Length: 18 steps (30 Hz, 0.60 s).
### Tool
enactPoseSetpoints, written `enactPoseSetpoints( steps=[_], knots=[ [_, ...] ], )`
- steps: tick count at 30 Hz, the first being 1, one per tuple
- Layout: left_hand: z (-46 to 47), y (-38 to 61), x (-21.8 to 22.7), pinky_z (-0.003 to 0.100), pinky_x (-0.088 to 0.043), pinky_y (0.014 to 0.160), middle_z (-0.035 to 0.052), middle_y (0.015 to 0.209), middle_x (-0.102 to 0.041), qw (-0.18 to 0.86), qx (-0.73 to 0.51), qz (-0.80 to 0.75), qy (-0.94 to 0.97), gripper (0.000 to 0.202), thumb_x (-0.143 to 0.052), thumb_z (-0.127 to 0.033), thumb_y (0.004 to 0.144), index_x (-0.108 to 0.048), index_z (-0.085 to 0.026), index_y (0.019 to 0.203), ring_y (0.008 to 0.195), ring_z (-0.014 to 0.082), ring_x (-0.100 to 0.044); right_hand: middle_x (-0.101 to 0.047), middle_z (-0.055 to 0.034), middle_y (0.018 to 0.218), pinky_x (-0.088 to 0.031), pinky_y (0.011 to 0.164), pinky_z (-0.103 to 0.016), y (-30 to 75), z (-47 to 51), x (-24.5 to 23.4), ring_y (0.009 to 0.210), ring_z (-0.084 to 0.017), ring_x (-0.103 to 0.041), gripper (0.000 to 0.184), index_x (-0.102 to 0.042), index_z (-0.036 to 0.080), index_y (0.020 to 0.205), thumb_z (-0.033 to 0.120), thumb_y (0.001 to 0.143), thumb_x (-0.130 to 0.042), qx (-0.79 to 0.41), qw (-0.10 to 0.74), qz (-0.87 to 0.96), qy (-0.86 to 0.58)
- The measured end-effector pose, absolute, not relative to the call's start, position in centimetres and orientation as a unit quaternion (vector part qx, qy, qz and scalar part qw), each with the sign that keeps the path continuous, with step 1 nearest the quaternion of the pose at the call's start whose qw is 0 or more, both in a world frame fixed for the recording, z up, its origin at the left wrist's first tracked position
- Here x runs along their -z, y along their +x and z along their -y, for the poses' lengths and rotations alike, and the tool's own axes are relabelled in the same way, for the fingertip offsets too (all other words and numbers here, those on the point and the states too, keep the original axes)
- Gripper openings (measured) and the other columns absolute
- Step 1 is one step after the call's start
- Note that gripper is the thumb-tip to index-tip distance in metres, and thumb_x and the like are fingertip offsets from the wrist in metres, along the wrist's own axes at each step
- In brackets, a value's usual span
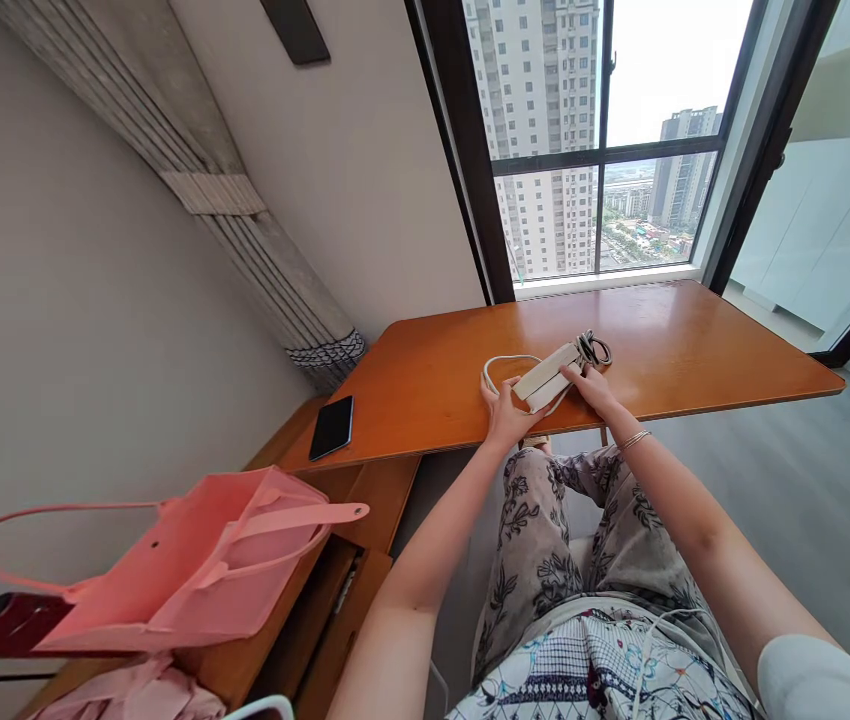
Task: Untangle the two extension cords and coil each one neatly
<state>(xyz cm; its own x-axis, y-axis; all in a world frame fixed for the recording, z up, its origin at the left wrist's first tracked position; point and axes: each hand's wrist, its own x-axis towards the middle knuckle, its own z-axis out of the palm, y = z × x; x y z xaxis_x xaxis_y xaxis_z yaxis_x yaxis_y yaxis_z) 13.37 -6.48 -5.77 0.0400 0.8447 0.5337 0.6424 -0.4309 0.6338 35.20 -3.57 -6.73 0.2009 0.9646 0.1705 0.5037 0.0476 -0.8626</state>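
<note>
A pink bag (192, 560) lies nearest. On the desk (695, 340), the power strip (545, 377) runs diagonally between both hands: left hand (504, 412) fingers curled against its near end, right hand (591, 388) fingers pressed on top.

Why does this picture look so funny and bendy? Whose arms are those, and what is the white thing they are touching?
The picture comes from one camera worn on a person's head, looking forward and down. That is why you see the arms from above, and why things look bent and squashed.

The two arms belong to that person, who is sitting at a wooden desk by a big window. There is no machine here, just bare hands.

The left hand and the right hand both rest on a white power strip lying on the desk. Its white cord loops beside it, and a dark bundle of cable sits at the far end.

A black phone lies farther left on the desk. A pink bag sits on a lower wooden shelf near the person's left side.
</note>
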Motion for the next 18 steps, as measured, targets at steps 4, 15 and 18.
enactPoseSetpoints(
  steps=[4, 15, 18],
  knots=[
    [6.6, 12.8, 4.8, 0.061, -0.018, 0.122, 0.0183, 0.162, -0.021, 0.073, -0.441, -0.508, 0.737, 0.067, -0.089, -0.031, 0.058, -0.058, -0.022, 0.116, 0.153, 0.0427, -0.017, -0.073, -0.0077, 0.119, -0.042, 0.103, -0.042, 34.9, 3.9, 6.3, 0.115, -0.031, -0.063, 0.058, -0.068, 0.025, 0.118, 0.07, 0.087, -0.051, -0.258, 0.453, 0.563, -0.641],
    [3.8, 9.4, 5.1, 0.042, -0.052, 0.099, 0.0096, 0.117, -0.069, 0.189, -0.476, -0.447, 0.733, 0.057, -0.077, -0.038, 0.068, -0.054, -0.02, 0.116, 0.108, 0.0251, -0.066, -0.069, -0.0131, 0.12, -0.045, 0.1, -0.037, 36.0, 3.9, 5.5, 0.112, -0.025, -0.061, 0.049, -0.067, 0.018, 0.114, 0.047, 0.094, -0.034, -0.18, 0.562, 0.467, -0.659],
    [3.2, 8.1, 5.2, 0.043, -0.05, 0.102, 0.0105, 0.119, -0.069, 0.208, -0.465, -0.448, 0.735, 0.061, -0.078, -0.038, 0.066, -0.053, -0.019, 0.119, 0.111, 0.0253, -0.066, -0.058, -0.0159, 0.138, -0.038, 0.11, -0.04, 38.0, 2.2, 4.4, 0.13, -0.026, -0.051, 0.047, -0.06, 0.016, 0.127, 0.04, 0.087, -0.05, -0.182, 0.562, 0.444, -0.673]
  ],
)
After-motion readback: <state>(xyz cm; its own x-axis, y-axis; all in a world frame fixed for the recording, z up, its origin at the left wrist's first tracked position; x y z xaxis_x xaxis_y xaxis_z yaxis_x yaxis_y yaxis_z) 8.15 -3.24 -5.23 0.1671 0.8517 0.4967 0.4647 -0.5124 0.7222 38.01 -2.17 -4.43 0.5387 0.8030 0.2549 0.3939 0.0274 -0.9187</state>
